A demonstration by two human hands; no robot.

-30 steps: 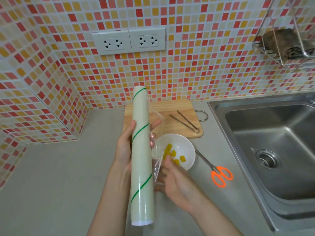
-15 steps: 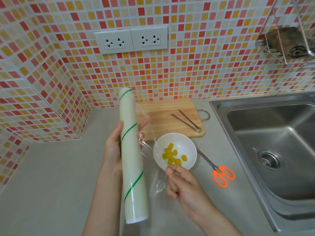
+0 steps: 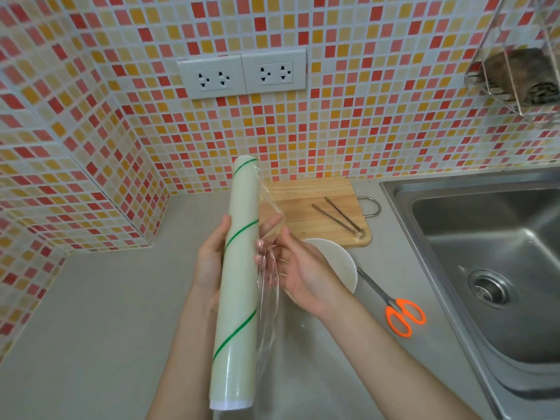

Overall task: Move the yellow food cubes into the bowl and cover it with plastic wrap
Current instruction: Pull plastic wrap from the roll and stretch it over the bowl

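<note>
Risk: the loose film (image 3: 268, 298) hangs crumpled off the roll (image 3: 236, 286) and, by the look of it, could cling to itself or tear unevenly if tugged from one corner. The roll stands near upright; left hand (image 3: 212, 262) is wrapped round its middle from 9 o'clock. Right hand (image 3: 306, 274), at the roll's 3 o'clock, has fingers spread at the film edge; whether it pinches film I cannot tell. The bowl (image 3: 342, 265) sits under that hand, its contents hidden; scissors (image 3: 400, 313) lie at its 4 o'clock.
</note>
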